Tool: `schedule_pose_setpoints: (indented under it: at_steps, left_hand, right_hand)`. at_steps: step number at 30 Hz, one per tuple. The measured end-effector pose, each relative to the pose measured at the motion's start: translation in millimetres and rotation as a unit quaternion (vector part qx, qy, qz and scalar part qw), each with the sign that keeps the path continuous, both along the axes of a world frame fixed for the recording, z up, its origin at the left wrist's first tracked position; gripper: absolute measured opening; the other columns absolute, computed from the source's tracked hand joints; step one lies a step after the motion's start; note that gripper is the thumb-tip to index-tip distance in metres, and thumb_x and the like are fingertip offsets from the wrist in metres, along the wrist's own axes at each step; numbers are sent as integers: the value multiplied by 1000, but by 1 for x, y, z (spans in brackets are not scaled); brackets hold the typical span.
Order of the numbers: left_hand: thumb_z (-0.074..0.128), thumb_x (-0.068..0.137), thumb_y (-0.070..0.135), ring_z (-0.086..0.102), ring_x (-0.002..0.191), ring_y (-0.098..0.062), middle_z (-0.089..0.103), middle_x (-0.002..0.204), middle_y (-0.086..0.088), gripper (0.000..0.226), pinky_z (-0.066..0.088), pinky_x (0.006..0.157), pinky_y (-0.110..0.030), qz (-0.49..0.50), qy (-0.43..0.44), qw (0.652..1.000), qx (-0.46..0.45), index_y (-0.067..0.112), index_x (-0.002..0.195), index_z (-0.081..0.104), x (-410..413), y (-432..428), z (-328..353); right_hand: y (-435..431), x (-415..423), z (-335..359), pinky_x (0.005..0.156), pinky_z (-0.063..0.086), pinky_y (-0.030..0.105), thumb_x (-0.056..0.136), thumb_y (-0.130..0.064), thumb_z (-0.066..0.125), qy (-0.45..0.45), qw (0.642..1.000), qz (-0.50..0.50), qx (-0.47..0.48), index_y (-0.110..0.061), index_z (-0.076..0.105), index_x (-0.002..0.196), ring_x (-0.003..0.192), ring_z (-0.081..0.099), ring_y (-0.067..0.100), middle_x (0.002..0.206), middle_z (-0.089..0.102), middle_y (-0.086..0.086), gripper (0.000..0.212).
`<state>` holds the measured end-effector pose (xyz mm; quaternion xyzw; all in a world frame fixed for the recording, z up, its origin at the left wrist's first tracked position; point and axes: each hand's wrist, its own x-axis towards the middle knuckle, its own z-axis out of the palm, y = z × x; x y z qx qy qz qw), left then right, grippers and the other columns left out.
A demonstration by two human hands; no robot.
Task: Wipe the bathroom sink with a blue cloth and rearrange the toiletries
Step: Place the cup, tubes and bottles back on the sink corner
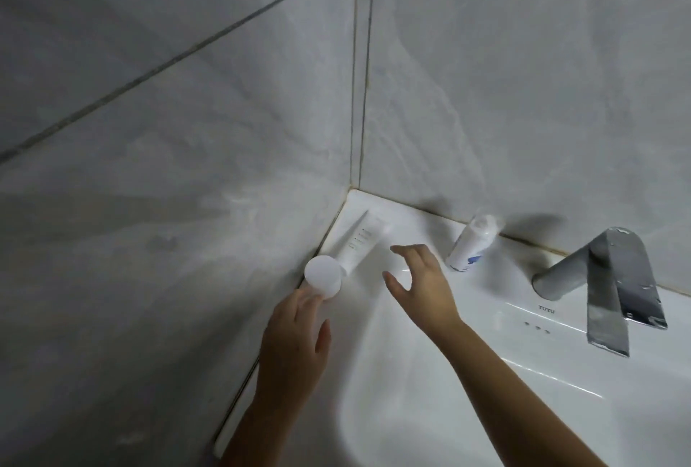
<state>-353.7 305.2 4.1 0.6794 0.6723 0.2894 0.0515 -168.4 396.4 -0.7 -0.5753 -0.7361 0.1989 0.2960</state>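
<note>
Grey marbled wall tiles (187,130) fill most of your view and meet in a corner above the white sink (392,410). A steel tap (605,279) stands on the sink's back ledge, well to the right of your right grip (422,283), which hovers over the ledge with fingers spread, holding nothing. Just left of it a white tube (359,246) lies in the corner, its round cap (322,276) towards you. Your left grip (295,339) reaches straight fingers up to that cap; whether they touch it is unclear. A small white bottle (469,246) leans on the back wall, just right of your right grip.
</note>
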Motion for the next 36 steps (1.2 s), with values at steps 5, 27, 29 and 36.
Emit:
schedule_pose_setpoints:
  at_steps: [5,27,29,36]
  left_hand:
    - [60,75,18,64,94,-32,65,104,-17,33,51,79,-36,12,12,1000,-19,2,103,66,-15,-5,-10]
    - [50,79,26,64,96,-29,65,107,-15,34,52,77,-35,6,-8,1000,-24,6,102,65,-4,16,-20]
    - [68,74,16,64,95,-30,65,107,-17,29,53,75,-35,13,1,1000,-20,4,100,66,-3,18,-23]
    - [78,65,7,65,94,-33,65,106,-19,37,51,75,-35,11,-4,1000,-6,2,100,67,-2,20,-25]
  right_hand:
    - [36,-30,-28,100,36,32,84,-20,63,-122,982,141,-24,-20,45,134,130,36,24,142,42,4,53]
    - [74,-31,-32,80,52,39,77,-30,71,24,940,-114,-321,-5,46,123,97,60,30,112,57,12,58]
    - [74,-33,-29,73,55,37,76,-23,74,98,914,-124,-373,-2,56,105,86,62,27,101,62,11,40]
    - [52,-23,-35,66,50,29,74,-8,73,267,894,-129,-337,-8,54,113,88,62,23,103,63,9,44]
